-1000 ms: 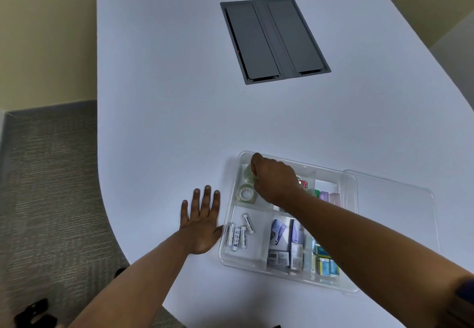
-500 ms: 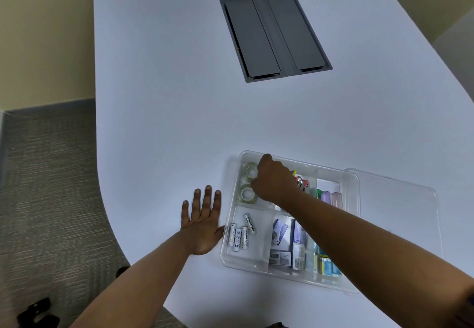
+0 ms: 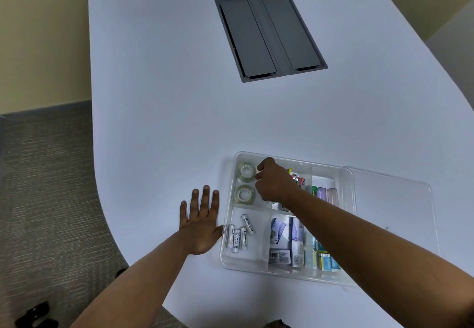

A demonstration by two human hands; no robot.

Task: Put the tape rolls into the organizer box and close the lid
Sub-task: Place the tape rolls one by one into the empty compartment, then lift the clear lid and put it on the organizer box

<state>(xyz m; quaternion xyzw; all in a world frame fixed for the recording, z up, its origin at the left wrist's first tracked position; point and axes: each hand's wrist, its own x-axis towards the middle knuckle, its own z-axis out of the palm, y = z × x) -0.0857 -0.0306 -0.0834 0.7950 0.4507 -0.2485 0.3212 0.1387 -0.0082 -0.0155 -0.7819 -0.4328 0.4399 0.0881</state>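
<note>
Two tape rolls (image 3: 245,182) lie flat in the far-left compartment of the organizer box (image 3: 346,173); right hand (image 3: 275,182), loosely curled and grasping nothing, hovers beside them; left hand (image 3: 201,222) rests flat, released, on the surface (image 3: 159,97). Judged next: fetch the lid (image 3: 395,215), lying alongside, and close it

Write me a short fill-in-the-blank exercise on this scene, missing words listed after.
1. The far-left compartment of the organizer box holds ____ tape rolls.
2. The left hand lies ____ on the table.
3. The clear lid lies to the box's ____.
4. The batteries number ____.

Missing words: two; flat; right; four
</note>
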